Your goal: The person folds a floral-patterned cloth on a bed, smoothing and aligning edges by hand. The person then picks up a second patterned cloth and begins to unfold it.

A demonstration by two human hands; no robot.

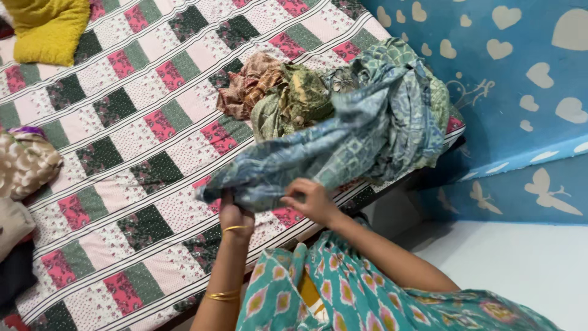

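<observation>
Both hands are on the blue-grey patterned cloth [343, 144], lifted just above the near edge of the bed [122, 184] with its pink, green and white patchwork cover. The left hand [234, 216] is clenched around the cloth's lower end, fingers wrapped tight; the right hand [311, 201] pinches the fabric's edge just beside it. The cloth trails up into a heap of crumpled clothes [275, 92] by the blue wall [508, 73]. A yellow pillow [49, 27] sits at the far corner; more folded fabric [24, 165] lies at the left edge. No container in view.
</observation>
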